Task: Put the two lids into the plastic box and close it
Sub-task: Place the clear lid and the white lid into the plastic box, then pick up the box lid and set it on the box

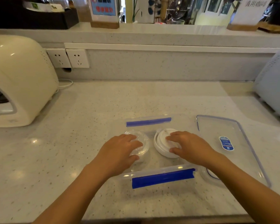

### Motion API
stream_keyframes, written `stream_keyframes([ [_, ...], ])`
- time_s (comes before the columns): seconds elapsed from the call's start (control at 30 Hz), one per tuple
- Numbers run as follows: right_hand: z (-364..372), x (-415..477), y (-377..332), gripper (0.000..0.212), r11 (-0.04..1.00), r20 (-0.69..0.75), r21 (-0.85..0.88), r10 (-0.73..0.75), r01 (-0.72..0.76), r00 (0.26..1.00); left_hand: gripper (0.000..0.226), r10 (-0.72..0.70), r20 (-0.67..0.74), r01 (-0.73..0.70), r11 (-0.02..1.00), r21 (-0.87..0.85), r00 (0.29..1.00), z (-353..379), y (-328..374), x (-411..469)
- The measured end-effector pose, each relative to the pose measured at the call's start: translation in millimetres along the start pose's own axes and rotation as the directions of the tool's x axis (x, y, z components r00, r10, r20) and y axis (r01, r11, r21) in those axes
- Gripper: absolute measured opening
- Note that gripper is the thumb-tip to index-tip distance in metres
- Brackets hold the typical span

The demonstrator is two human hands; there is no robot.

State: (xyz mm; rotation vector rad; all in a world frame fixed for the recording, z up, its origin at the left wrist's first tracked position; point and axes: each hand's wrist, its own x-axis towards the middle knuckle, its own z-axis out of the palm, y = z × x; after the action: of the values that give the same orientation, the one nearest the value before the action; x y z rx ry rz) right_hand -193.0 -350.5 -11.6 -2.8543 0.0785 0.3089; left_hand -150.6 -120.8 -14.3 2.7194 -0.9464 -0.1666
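A clear plastic box with blue tape on its near and far walls stands on the counter in front of me. Inside it, on the left, is a clear round lid, and my left hand grips it from above. On the right, also inside the box, a white round lid sits under my right hand, whose fingers and thumb hold it. The box's own flat clear cover, with a blue label, lies on the counter just right of the box.
A cream appliance stands at the left with a white cable behind it. A pale blue appliance is at the right edge. Wall sockets sit on the backsplash, and a raised ledge behind carries signs and a black box.
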Motion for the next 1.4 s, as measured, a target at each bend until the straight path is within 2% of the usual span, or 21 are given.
stream_keyframes([
  [0.17,-0.1,7.7,-18.0,0.052,0.99,0.004,0.127,-0.056,0.055,0.998,0.051,-0.081,0.096,0.076,0.995,0.061,0.992,-8.7,-11.7,-9.6],
  [0.23,-6.1,0.8,-16.0,0.049,0.971,-0.093,0.235,-0.024,0.045,0.995,0.054,-0.113,0.047,0.11,0.992,0.053,0.993,-19.5,0.7,-10.4],
  [0.3,-15.5,-10.0,-9.8,0.044,0.953,-0.236,0.299,0.019,0.054,0.971,0.056,-0.102,-0.08,0.096,0.993,-0.071,0.992,-32.9,24.8,-14.6],
  [0.37,-23.8,-22.7,2.3,0.037,0.935,-0.381,0.349,0.08,0.064,0.921,0.052,0.008,-0.218,-0.07,0.958,-0.279,0.976,-41.3,61.7,-22.9],
  [0.43,-27.1,-37.0,19.6,0.029,0.913,-0.478,0.403,0.159,0.055,0.864,0.044,0.177,-0.217,-0.257,0.864,-0.433,0.96,-37.1,103.4,-28.7],
  [0.5,-25.9,-51.5,40.2,0.022,0.878,-0.515,0.478,0.244,0.038,0.822,0.043,0.328,-0.12,-0.338,0.766,-0.547,0.937,-17.3,143.5,-27.6],
  [0.57,-20.5,-63.4,61.7,0.014,0.837,-0.521,0.546,0.321,0.02,0.791,0.049,0.362,0.066,-0.233,0.718,-0.656,0.93,8.7,177.2,-17.4],
  [0.63,-12.6,-73.1,81.8,0.012,0.807,-0.514,0.59,0.4,-0.025,0.758,0.064,0.244,0.269,-0.01,0.759,-0.651,0.932,35.8,198.5,-0.4],
  [0.7,-1.4,-81.5,101.1,0.013,0.765,-0.466,0.634,0.493,-0.112,0.735,0.077,0.08,0.369,0.153,0.815,-0.559,0.926,58.5,211.3,16.5],
  [0.77,9.9,-89.6,116.8,0.032,0.705,-0.355,0.667,0.587,-0.244,0.728,0.086,-0.054,0.338,0.225,0.842,-0.491,0.94,76.0,217.8,30.2],
  [0.83,16.8,-97.2,125.4,0.044,0.651,-0.219,0.678,0.622,-0.341,0.752,0.092,-0.128,0.288,0.262,0.829,-0.494,0.949,87.7,221.8,39.5],
  [0.93,24.4,-102.0,131.3,0.048,0.624,-0.107,0.699,0.575,-0.35,0.811,0.097,-0.211,0.332,0.364,0.775,-0.516,0.919,99.2,224.8,49.1],
  [1.03,30.4,-100.4,135.8,0.053,0.633,-0.106,0.689,0.571,-0.354,0.814,0.092,-0.301,0.329,0.444,0.673,-0.592,0.895,99.0,225.9,56.6],
  [1.17,35.4,-100.0,142.0,0.066,0.548,-0.15,0.756,0.677,-0.358,0.72,0.065,-0.367,0.277,0.433,0.465,-0.772,0.888,90.3,231.0,58.3],
  [1.23,36.5,-106.0,147.1,0.069,0.511,-0.203,0.811,0.703,-0.286,0.682,0.054,-0.336,0.223,0.37,0.478,-0.797,0.915,85.1,238.8,52.8],
  [1.3,35.7,-114.8,153.5,0.065,0.477,-0.256,0.864,0.693,-0.162,0.674,0.047,-0.269,0.128,0.252,0.503,-0.827,0.955,78.3,247.0,46.5],
  [1.4,28.2,-129.1,158.1,0.067,0.414,-0.292,0.91,0.697,-0.035,0.655,0.046,-0.18,-0.044,0.04,0.436,-0.899,0.983,58.4,250.5,43.2],
])
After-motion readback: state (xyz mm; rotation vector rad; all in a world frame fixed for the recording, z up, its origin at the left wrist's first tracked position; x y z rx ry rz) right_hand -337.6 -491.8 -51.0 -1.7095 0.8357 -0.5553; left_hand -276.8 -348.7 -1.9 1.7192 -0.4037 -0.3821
